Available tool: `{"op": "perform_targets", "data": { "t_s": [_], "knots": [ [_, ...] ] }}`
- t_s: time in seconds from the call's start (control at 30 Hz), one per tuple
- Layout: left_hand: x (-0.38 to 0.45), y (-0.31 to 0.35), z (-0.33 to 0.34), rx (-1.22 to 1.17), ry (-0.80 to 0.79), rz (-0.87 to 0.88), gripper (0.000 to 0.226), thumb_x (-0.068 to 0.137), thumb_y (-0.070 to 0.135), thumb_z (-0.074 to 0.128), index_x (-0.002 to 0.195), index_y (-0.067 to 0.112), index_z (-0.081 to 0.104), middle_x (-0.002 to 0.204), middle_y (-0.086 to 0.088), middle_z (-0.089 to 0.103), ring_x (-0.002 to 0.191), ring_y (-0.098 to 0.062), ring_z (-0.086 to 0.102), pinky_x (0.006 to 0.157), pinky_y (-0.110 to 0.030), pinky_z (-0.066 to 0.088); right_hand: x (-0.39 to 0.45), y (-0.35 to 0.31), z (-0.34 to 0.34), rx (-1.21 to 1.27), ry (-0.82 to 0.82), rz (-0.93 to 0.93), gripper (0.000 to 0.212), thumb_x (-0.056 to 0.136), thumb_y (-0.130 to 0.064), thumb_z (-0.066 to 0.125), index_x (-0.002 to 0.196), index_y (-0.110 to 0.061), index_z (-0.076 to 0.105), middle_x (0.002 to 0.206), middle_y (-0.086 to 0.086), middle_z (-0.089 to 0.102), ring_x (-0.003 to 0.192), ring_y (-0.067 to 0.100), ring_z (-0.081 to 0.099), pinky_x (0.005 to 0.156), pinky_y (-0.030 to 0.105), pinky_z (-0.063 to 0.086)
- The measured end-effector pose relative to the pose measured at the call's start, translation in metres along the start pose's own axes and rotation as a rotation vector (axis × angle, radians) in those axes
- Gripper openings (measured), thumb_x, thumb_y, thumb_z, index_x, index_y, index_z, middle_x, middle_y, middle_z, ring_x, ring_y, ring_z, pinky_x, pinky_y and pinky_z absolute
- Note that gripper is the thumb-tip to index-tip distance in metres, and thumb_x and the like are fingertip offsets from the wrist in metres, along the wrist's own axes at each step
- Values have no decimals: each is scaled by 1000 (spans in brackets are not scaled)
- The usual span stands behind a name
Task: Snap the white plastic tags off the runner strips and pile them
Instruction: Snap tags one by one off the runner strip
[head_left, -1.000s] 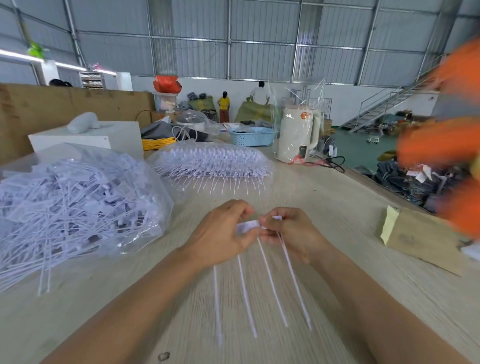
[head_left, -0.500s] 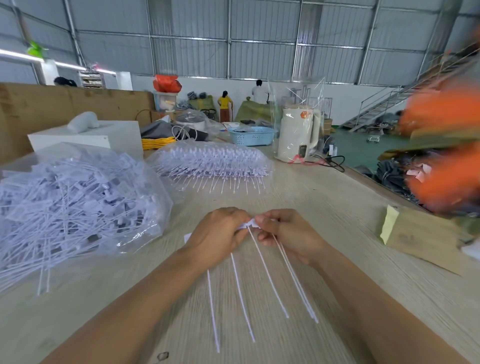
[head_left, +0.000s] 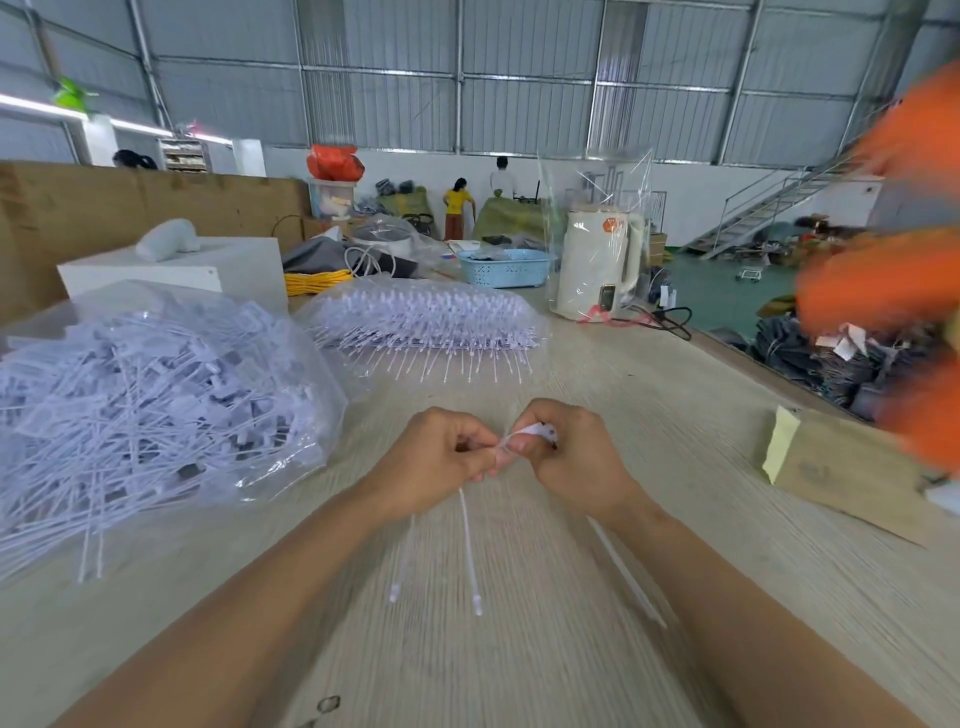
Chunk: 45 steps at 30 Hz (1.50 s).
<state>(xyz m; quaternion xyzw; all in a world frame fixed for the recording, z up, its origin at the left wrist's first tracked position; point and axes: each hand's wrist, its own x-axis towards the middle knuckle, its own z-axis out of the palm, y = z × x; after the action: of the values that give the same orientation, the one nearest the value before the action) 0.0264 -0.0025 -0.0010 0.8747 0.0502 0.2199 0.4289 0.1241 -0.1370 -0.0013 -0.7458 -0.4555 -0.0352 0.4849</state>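
Observation:
Over the middle of the wooden table (head_left: 675, 426), my left hand (head_left: 436, 457) and my right hand (head_left: 576, 457) meet, both pinching a short white runner strip of tags (head_left: 530, 434). Long thin tag tails (head_left: 467, 551) hang from under the left hand toward me; another tail (head_left: 623, 571) trails below the right wrist. A large clear bag of loose white tags (head_left: 145, 405) lies at the left. Farther back sits a clear bag of tags on runner strips (head_left: 431, 327), tails pointing at me.
A white kettle in plastic wrap (head_left: 597, 265) and a blue basket (head_left: 506, 267) stand at the table's far end. A white box (head_left: 171, 275) sits behind the loose-tag bag. A cardboard piece with yellow paper (head_left: 826, 467) lies at right. Blurred orange shapes (head_left: 893, 280) fill the right edge.
My hands have pulled slightly apart and twisted the strip. The tails have split: some now hang under the left hand, one swings away under the right wrist.

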Motion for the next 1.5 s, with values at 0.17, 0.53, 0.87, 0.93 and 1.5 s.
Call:
{"op": "perform_targets", "data": {
  "t_s": [0.17,0.53,0.87,0.93,1.5],
  "knots": [
    [-1,3,2,-27,-57,12,21,78,12,74,71,31,68,60,13,67,56,4,58,59,-13,47,9,13,-27,9,199,192,12,83,4,61,73,-3,64,57,-11,53,48,0,49,45,6,34],
    [-3,3,-9,328,180,100,25,71,23,81,95,24,73,87,7,62,80,-14,60,75,-30,48,13,12,-43,807,76,575,11,94,-9,53,87,-4,59,63,2,40,41,5,37,31,12,32],
    [-6,4,5,465,-13,259,36,79,-1,54,112,7,65,100,-8,54,87,-14,52,76,-20,39,2,-4,-23,656,-146,546,17,93,-9,55,77,-7,59,74,12,56,63,19,54,58,29,49],
    [-4,5,6,549,5,239,33,80,2,54,113,3,59,106,-10,52,94,-20,52,79,-21,39,-3,-12,-10,668,-216,550,18,93,-11,56,76,-9,60,84,12,64,79,22,61,76,40,54],
    [-7,17,11,245,186,232,17,79,18,72,93,13,62,84,8,61,77,-3,58,67,-14,43,0,-12,-10,398,42,326,15,89,1,58,74,0,59,68,16,59,58,21,55,60,31,49]
  ]
}}
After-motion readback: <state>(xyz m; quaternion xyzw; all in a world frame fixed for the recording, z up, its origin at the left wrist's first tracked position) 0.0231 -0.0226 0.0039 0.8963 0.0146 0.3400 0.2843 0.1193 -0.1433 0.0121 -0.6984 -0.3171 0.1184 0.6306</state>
